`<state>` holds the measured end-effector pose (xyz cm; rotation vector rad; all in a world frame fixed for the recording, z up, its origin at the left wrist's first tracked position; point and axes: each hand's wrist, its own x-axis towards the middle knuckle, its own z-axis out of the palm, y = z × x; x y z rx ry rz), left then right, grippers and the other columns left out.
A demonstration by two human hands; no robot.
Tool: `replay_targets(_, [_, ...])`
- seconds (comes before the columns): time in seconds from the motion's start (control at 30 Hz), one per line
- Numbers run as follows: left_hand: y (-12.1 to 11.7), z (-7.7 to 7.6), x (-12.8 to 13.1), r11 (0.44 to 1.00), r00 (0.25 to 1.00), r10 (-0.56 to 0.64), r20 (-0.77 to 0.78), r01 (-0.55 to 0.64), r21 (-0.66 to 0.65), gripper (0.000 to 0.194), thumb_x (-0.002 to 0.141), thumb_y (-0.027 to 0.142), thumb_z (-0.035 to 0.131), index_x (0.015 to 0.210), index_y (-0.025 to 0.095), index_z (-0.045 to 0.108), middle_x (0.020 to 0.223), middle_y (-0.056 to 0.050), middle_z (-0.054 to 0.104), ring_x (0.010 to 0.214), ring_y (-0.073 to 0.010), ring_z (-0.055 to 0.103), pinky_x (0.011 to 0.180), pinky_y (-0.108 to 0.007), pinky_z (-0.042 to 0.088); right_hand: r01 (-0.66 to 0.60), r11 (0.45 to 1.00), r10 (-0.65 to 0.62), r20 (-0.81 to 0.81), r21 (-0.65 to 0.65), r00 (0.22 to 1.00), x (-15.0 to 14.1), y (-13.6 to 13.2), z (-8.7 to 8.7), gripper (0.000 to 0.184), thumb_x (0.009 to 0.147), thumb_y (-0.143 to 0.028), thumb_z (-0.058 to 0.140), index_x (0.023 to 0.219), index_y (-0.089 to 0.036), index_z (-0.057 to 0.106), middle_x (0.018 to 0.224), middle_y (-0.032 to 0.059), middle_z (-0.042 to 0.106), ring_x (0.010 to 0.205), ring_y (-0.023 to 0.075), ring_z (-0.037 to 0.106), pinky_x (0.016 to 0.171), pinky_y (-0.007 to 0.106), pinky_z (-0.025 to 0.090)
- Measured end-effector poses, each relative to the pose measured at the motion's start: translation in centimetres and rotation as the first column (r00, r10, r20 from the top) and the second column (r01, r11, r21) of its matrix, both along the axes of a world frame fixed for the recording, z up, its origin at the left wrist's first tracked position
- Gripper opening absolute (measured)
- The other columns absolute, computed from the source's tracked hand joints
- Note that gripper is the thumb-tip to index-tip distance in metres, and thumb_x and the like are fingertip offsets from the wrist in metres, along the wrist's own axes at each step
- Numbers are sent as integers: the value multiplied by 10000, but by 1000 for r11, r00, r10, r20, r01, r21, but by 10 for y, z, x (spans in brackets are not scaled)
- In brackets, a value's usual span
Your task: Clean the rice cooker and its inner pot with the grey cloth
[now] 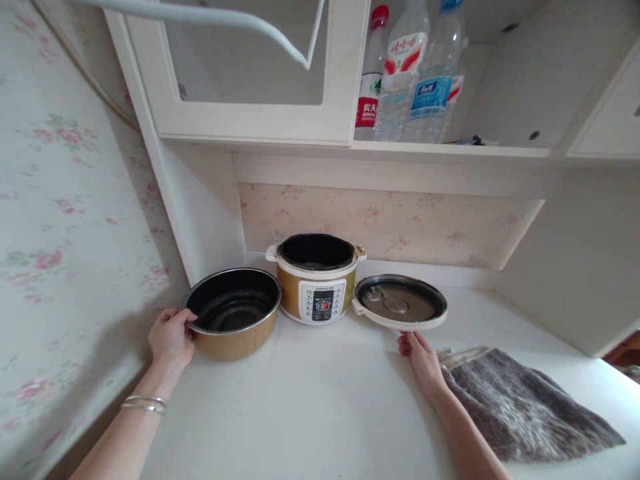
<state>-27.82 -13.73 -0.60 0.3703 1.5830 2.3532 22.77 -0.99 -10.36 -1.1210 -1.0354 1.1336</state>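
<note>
Bare forearms, no sleeves, thin silver bangles (145,403) (left wrist)

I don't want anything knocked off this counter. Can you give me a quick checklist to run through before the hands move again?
1. Left hand has hold of the inner pot at its rim: ok.
2. Right hand has hold of the lid: cannot tell; fingertips reach its near edge.
3. Cooker body open and empty: ok.
4. Inner pot empty: ok, dark inside, nothing seen.
5. Counter in front of cooker free: ok.
6. Grey cloth away from lid: not ok, it lies close under the right forearm.
</note>
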Motion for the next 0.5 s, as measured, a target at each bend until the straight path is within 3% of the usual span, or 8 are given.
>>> replay_targets(0.1, [1, -6, 0, 998, 993, -62, 103, 60, 19, 290, 422, 80, 620, 562, 179, 386, 455, 100, 366, 434, -53, 349, 407, -197, 232, -3, 1000, 4, 83, -12, 997, -3, -1, 2, 414, 697, -574, 611, 860, -194, 595, 639, -36, 583, 546, 125, 492, 513, 245, 384])
replay_targets(0.23, [5, -13, -1, 998, 995, -57, 83, 56, 17, 268, 456, 91, 619, 571, 171, 391, 466, 109, 357, 438, -45, 336, 420, -195, 217, -15, 1000, 18, 217, -13, 976, -9, -4, 3, 443, 693, -601, 583, 820, -177, 599, 620, -19, 585, 526, 128, 498, 504, 253, 390])
replay_targets(0.33, [8, -14, 0, 1000, 997, -31, 67, 31, -2, 267, 477, 105, 624, 585, 174, 390, 467, 113, 338, 426, -43, 315, 418, -199, 206, -86, 995, 95, 344, -41, 934, -13, -12, 10, 445, 689, -592, 583, 817, -168, 630, 661, 10, 627, 565, 142, 538, 532, 260, 422])
replay_targets(0.43, [10, -13, 3, 1000, 997, -17, 72, 18, -8, 303, 480, 106, 630, 589, 186, 359, 446, 117, 301, 400, -47, 273, 397, -210, 166, -217, 972, 233, 461, -87, 856, -9, -30, 31, 393, 692, -539, 609, 835, -179, 674, 710, 31, 669, 598, 153, 576, 562, 262, 450])
replay_targets(0.5, [12, -14, 4, 1000, 998, -20, 64, 19, 4, 316, 480, 105, 631, 589, 190, 346, 442, 116, 288, 397, -50, 260, 389, -216, 149, -178, 979, 203, 523, -98, 828, 4, -52, 54, 347, 681, -504, 629, 826, -196, 698, 670, 22, 668, 546, 145, 566, 530, 256, 447])
